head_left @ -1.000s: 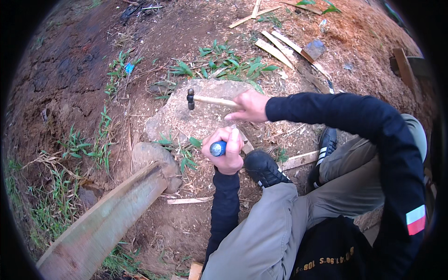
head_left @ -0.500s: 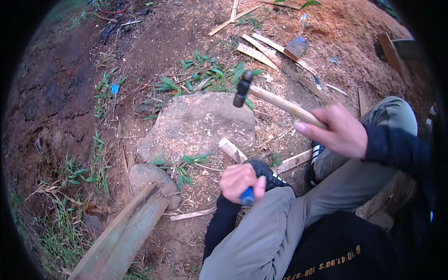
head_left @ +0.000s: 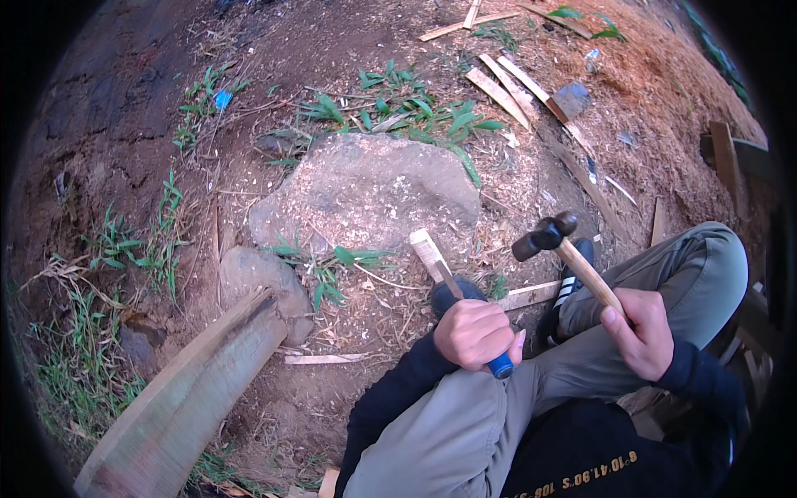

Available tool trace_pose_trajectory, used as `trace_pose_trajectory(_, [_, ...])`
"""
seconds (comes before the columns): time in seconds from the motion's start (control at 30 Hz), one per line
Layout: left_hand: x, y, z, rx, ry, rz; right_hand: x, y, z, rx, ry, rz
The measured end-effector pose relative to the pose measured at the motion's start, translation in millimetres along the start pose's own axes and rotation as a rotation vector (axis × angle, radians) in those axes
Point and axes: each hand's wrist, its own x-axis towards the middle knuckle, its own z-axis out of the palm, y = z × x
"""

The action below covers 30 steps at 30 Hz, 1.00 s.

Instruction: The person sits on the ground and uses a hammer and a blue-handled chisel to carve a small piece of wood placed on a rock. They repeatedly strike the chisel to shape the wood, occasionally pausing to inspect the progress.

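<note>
My left hand (head_left: pixel 476 334) is closed around a chisel, whose blue handle end (head_left: pixel 501 365) sticks out beside my thumb. Its metal blade (head_left: pixel 449 282) points away from me over my dark shoe. Against the blade lies a pale wood strip (head_left: pixel 426 249); whether they touch, I cannot tell. With my right hand (head_left: pixel 644 334) I grip the wooden handle of a ball-peen hammer (head_left: pixel 588 271). The dark hammer head is raised to the right of the chisel, apart from it, above my other shoe.
A big flat stone (head_left: pixel 374 187) lies ahead, with a smaller rock (head_left: pixel 261 286) at its near left. One end of a thick wooden beam (head_left: pixel 187 390) rests by that rock. Wood strips (head_left: pixel 502 95) and shavings litter the ground at the far right. Grass tufts (head_left: pixel 108 241) grow at left.
The hammer has come down and to the right, toward my body. My left hand has moved right and turned, so the chisel's blade now shows. The view has shifted slightly.
</note>
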Motion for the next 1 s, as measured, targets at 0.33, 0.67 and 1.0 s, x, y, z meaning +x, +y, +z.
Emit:
trace_pose_trajectory(0.33, [1,-6,-1,-0.095,-0.095,0.033,-41,13,16,0.029,0.058,0.048])
trace_pose_trajectory(0.67, [22,-21,-21,-0.142,-0.126,-0.033,-60,20,13,-0.175,-0.077,-0.130])
trace_pose_trajectory(1.0, [6,-12,-12,-0.139,0.029,-0.052,-60,31,11,-0.400,-0.071,-0.561])
